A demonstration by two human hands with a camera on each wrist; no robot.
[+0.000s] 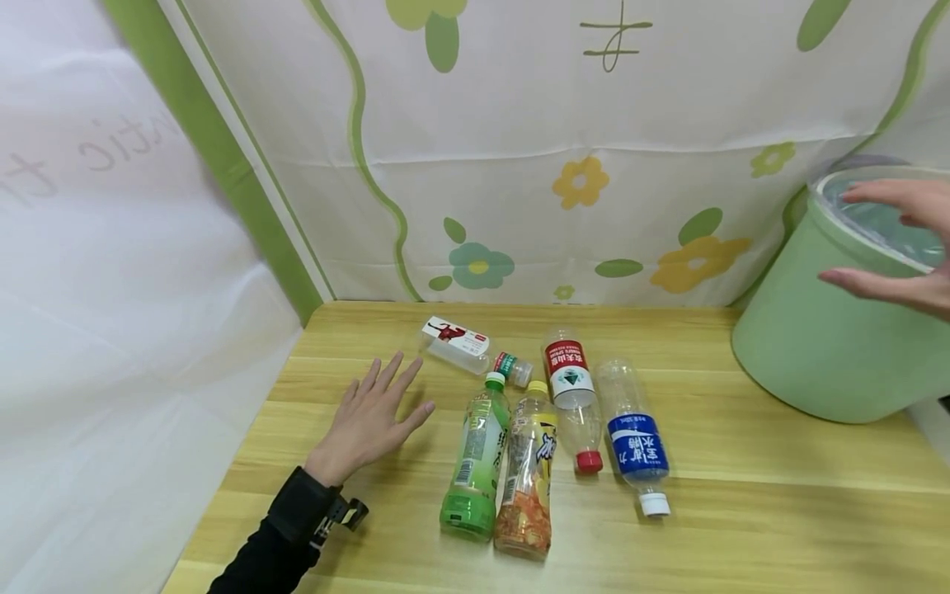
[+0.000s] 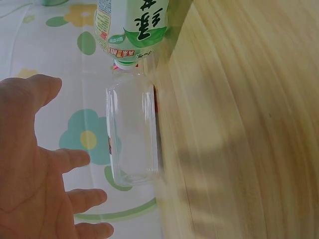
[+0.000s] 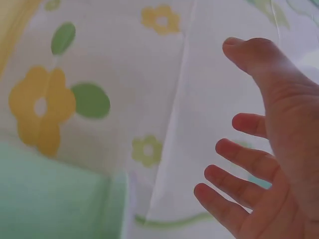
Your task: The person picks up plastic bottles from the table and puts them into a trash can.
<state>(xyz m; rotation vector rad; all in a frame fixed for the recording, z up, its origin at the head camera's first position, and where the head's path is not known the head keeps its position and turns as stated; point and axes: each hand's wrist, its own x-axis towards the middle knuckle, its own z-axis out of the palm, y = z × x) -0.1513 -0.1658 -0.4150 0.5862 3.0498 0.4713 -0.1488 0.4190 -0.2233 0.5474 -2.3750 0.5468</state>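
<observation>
My left hand [image 1: 367, 422], fingers spread and holding nothing, is at the left of the bottles over the table. Nearest its fingertips lies a clear bottle [image 2: 132, 129] with a white-and-red label; a short clear piece with a green label [image 1: 512, 369] is at its end, and I cannot tell whether it is separate. Beside the thumb lies a green-labelled bottle [image 1: 478, 458], then a yellow-capped bottle [image 1: 529, 487]. Further right lie a red-capped bottle [image 1: 570, 371] and a blue-labelled bottle [image 1: 637, 445]. My right hand [image 1: 916, 239] hangs empty by the bin's rim, thumb and fingers apart.
A pale green bin [image 1: 824, 330], lined with a clear bag, stands at the right of the wooden table [image 1: 727, 528]. A flower-patterned cloth [image 1: 490, 190] hangs behind the table, and white cloth [image 1: 111, 330] hangs along the left.
</observation>
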